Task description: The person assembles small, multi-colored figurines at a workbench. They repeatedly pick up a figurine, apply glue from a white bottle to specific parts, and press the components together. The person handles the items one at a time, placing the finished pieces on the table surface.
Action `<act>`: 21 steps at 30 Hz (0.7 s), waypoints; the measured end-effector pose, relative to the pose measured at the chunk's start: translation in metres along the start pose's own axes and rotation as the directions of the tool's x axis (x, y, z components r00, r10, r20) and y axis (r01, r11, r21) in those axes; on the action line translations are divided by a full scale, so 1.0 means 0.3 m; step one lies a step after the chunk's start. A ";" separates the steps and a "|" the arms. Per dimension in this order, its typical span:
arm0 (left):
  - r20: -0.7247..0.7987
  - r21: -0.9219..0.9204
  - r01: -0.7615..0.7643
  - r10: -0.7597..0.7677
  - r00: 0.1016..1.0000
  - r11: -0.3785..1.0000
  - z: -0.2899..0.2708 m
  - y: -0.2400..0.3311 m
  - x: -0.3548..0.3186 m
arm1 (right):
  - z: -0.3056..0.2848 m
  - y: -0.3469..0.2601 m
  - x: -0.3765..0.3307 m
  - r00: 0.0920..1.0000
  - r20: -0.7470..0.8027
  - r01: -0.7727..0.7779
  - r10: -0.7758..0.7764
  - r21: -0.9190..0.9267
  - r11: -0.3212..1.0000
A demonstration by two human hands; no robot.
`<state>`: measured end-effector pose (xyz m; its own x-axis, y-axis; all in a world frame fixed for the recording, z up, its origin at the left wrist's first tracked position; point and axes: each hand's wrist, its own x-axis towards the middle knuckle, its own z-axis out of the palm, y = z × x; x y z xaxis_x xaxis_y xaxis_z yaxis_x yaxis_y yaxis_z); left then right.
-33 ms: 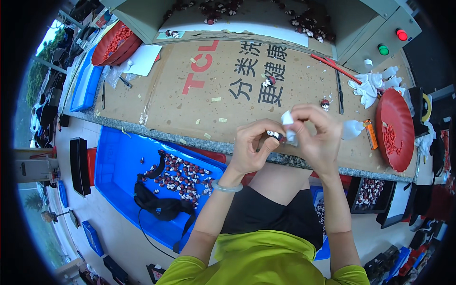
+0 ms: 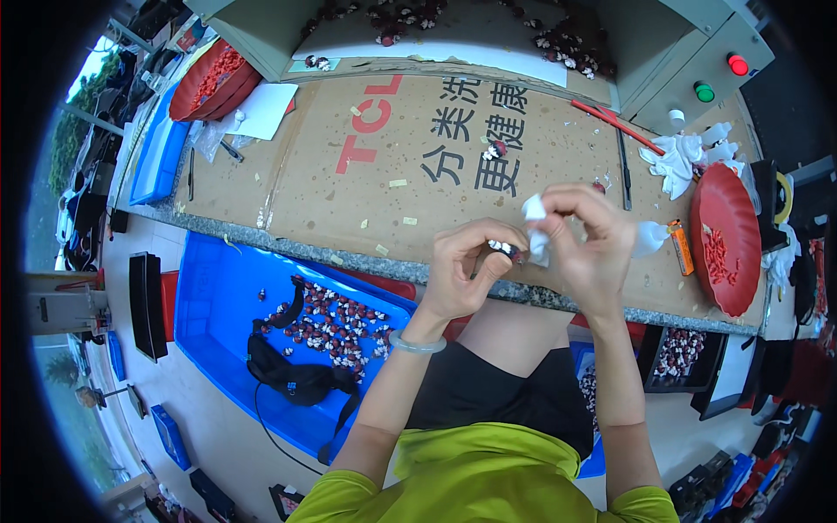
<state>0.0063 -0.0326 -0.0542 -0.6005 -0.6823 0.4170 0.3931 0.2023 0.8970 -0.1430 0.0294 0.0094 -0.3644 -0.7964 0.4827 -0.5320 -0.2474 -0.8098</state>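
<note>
Speckled cardboard (image 2: 384, 196); right hand (image 2: 597, 248) pinches wad (image 2: 534, 208).

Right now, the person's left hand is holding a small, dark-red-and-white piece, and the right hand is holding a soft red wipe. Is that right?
Not quite: the soft wipe in the right hand is white, not red, as the head view shows. The left hand does hold the small, dark-red-and-white piece.
</note>
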 end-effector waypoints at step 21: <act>-0.061 -0.174 -0.053 0.043 0.997 0.983 -0.007 -0.014 -0.010 | 0.288 -0.696 -0.250 0.601 0.438 -0.624 -0.668 -0.265 -0.735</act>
<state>0.0078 -0.0327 -0.0595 -0.5396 -0.7146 0.4452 0.5397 0.1123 0.8344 0.0615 0.0932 0.1135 0.4717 -0.5552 0.6850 0.4159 0.8251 0.3824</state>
